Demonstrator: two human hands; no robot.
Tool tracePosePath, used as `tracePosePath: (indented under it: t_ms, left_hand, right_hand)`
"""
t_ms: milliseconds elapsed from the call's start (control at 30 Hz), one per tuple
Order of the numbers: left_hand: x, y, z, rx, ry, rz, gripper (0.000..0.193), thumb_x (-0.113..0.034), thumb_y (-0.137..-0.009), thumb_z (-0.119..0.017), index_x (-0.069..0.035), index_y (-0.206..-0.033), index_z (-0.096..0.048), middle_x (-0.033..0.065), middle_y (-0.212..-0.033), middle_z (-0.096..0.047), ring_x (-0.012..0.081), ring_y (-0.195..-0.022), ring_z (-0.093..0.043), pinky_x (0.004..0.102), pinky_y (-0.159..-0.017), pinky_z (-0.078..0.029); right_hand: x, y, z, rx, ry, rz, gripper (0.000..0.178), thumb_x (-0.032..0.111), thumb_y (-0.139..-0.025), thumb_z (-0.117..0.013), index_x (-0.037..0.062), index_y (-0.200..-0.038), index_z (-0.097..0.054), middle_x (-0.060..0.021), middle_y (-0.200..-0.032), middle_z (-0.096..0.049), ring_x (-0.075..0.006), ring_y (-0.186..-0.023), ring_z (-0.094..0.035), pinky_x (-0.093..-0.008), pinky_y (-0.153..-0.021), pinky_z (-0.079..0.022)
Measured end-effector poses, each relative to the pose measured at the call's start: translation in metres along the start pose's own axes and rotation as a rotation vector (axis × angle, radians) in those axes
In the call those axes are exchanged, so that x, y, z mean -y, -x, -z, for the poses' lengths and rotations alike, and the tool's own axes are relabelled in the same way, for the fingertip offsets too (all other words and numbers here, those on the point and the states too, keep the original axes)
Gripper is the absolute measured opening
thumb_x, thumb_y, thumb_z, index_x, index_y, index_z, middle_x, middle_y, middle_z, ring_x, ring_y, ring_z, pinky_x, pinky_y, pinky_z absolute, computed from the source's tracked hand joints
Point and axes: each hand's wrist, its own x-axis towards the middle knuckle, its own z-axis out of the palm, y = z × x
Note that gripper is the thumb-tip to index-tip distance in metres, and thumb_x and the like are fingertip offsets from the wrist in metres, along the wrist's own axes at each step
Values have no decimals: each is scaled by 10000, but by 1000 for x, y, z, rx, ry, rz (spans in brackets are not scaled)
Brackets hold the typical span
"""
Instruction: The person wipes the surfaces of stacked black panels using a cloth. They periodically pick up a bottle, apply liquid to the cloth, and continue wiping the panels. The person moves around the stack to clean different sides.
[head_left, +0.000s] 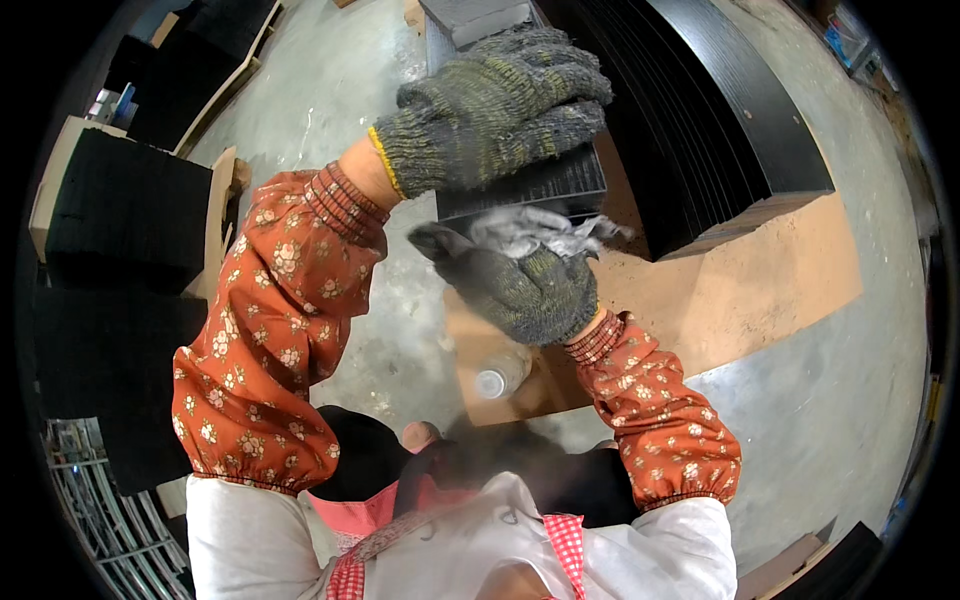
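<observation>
My left hand (500,110), in a dark grey knit glove with a yellow cuff edge, lies over the top of a stack of black boards (540,185). Its fingers stretch out to the right across the stack. Just below, at the near end of these boards, my right hand (530,295) wears a similar glove and is closed on a crumpled grey-white rag (535,232). The rag is against or very near the stack's end face; motion blurs it slightly. Near my right hand, a clear bottle with a white cap (492,384) stands low down.
A longer row of black boards (700,130) stands on a brown cardboard sheet (770,285) to the right. More black stacks (130,205) are at the left, with a metal rack (110,510) below them. The floor (385,320) is grey concrete.
</observation>
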Motion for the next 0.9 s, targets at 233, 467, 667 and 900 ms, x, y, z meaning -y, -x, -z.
tracePosePath:
  t_ms: [233, 467, 667, 900]
  left_hand:
    - [3, -7, -11, 17, -43, -3, 336, -297, -926, -496, -85, -1168, -595, 145, -1249, -560, 313, -1208, -489, 431, -1061, -351]
    - [-9, -9, 19, 49, -118, -286, 323, -201, -936, -482, -70, -1220, -567, 146, -1284, -540, 314, -1241, -465, 424, -1086, -313]
    - [-16, -3, 8, 204, 34, -30, 333, -94, -935, -465, -20, -1253, -527, 167, -1293, -534, 350, -1254, -449, 427, -1075, -317]
    - [-20, 2, 12, 193, -5, -21, 350, -61, -928, -463, -25, -1270, -527, 147, -1339, -505, 303, -1289, -426, 388, -1096, -284]
  right_hand:
    - [-5, 43, 7, 200, 130, -96, 401, 282, -841, -576, 174, -1227, -592, -55, -1126, -576, -230, -960, -566, -427, -809, -448]
    - [-14, 29, -16, 131, -297, -146, 306, 319, -894, -525, 138, -1127, -605, -41, -1029, -615, -183, -933, -577, -383, -833, -445]
    - [-12, 76, 8, 158, -328, -417, 255, 324, -885, -524, 163, -1059, -619, -68, -1006, -623, -241, -934, -583, -453, -887, -416]
    - [-18, 39, 9, -127, -267, -294, 238, 321, -859, -563, 205, -1050, -646, -44, -1042, -605, -239, -1016, -564, -527, -880, -405]
